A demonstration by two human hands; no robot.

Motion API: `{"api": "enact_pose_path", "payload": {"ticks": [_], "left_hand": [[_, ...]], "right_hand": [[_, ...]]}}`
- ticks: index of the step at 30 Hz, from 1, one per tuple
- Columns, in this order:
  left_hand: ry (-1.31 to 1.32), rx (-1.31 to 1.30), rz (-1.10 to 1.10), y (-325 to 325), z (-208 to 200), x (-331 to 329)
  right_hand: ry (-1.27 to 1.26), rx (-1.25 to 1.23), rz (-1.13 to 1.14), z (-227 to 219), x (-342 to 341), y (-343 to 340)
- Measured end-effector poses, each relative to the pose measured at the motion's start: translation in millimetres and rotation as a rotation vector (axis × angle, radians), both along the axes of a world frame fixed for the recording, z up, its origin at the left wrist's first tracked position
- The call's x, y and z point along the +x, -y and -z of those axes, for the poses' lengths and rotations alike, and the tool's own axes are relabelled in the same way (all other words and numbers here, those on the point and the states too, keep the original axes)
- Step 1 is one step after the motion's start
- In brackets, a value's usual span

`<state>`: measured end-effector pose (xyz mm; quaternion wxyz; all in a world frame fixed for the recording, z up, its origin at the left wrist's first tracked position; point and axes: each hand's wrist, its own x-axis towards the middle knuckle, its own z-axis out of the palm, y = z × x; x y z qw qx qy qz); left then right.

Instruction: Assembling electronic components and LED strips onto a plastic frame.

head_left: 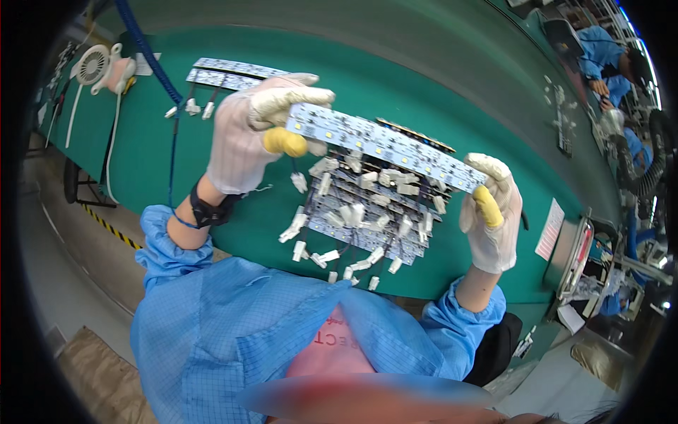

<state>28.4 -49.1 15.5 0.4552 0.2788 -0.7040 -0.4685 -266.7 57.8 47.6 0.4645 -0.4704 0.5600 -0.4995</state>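
Observation:
Between my gloved hands stretches a long white LED circuit board (pixel 395 152) dotted with small yellow LEDs, tilted down to the right. My left hand (pixel 247 134) is closed on its left end, a yellow cover on the thumb. The right end is pinched by my right hand (pixel 491 212), whose thumb also wears a yellow cover. Below the held board lies a stack of similar circuit boards (pixel 332 230) with white connectors (pixel 353 215) on short wires. Beyond my left hand, more circuit boards (pixel 226 74) rest on the green table, partly hidden by that hand.
The green work table (pixel 381 78) curves across the view. A small fan (pixel 95 67) stands at the far left, near a coiled blue cord (pixel 145 46). A printed sheet (pixel 549 230) and a metal tray (pixel 575 258) are at the right. Another person (pixel 600 60) sits at the upper right.

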Motion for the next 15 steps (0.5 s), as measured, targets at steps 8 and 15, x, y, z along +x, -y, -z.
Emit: {"api": "enact_pose_path", "payload": {"ticks": [8, 15], "left_hand": [[-0.003, -0.01, 0.0, 1.7, -2.2, 1.9], [0.044, 0.04, -0.01, 1.2, -0.9, 6.1]], "right_hand": [[0.048, -0.022, 0.002, 3.0, 2.3, -0.5], [-0.009, -0.036, -0.004, 4.6, 1.0, 1.7]]}}
